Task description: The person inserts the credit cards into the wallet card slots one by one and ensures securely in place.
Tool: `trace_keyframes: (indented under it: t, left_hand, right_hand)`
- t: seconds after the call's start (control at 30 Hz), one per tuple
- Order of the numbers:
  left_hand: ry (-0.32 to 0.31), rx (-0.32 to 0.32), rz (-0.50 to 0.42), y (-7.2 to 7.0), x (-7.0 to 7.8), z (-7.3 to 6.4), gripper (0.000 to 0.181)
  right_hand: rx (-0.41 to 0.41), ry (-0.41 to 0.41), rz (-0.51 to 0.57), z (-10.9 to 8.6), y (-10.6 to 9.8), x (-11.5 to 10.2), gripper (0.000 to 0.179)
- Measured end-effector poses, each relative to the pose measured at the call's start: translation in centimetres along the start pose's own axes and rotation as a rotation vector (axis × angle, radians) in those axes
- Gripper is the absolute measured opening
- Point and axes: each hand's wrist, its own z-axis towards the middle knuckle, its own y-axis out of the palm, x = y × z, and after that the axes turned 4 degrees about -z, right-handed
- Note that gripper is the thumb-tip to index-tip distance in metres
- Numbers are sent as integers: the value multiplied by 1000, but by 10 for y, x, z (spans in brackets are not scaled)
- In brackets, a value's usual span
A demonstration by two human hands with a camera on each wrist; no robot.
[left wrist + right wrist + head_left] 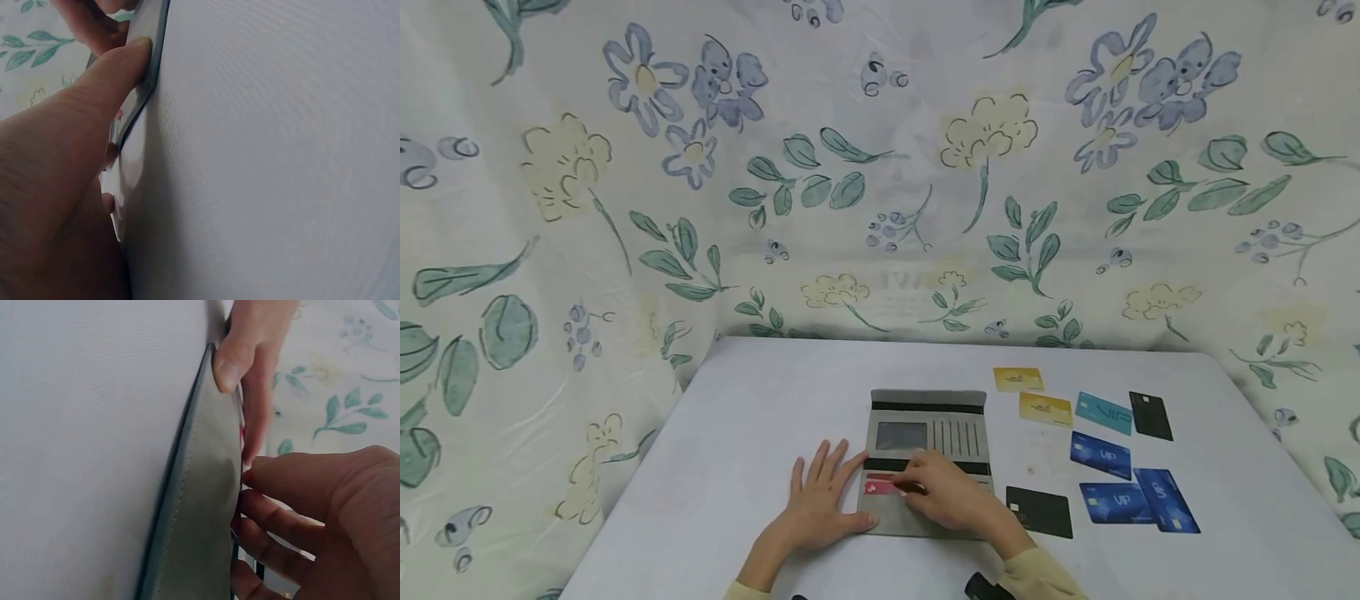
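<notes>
A grey card wallet [917, 521] lies unfolded on the white table, with a clear window and a row of slots in its upper half. A red card [878, 488] sits in the left part of its lower half. My left hand [823, 508] rests at the wallet's left edge, fingers spread, its thumb pressing the lower left corner. Over the lower half, my right hand [947, 492] curls its fingers and pinches at the red card's right end, hiding that part. In the right wrist view, the right fingertips [250, 503] are right at the wallet's surface.
Right of the wallet lie yellow cards [1046, 409], a teal card [1103, 412], several blue cards [1101, 455] and black cards [1151, 416]. One black card [1040, 512] lies close by my right wrist. A flowered cloth [925, 250] hangs behind the table [760, 417].
</notes>
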Motion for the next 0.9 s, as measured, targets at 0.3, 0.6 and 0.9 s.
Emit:
trace_keyframes:
  t: [0.3, 0.6, 0.9]
  left_hand:
    - [-2, -4, 2, -2, 1, -1, 88]
    - [19, 21, -4, 4, 1, 2, 90]
    - [-6, -1, 4, -2, 3, 0, 90]
  right_hand:
    - [11, 7, 66, -10, -7, 1, 26]
    - [66, 114, 64, -29, -30, 13, 31]
    - [131, 181, 10, -37, -45, 27, 33]
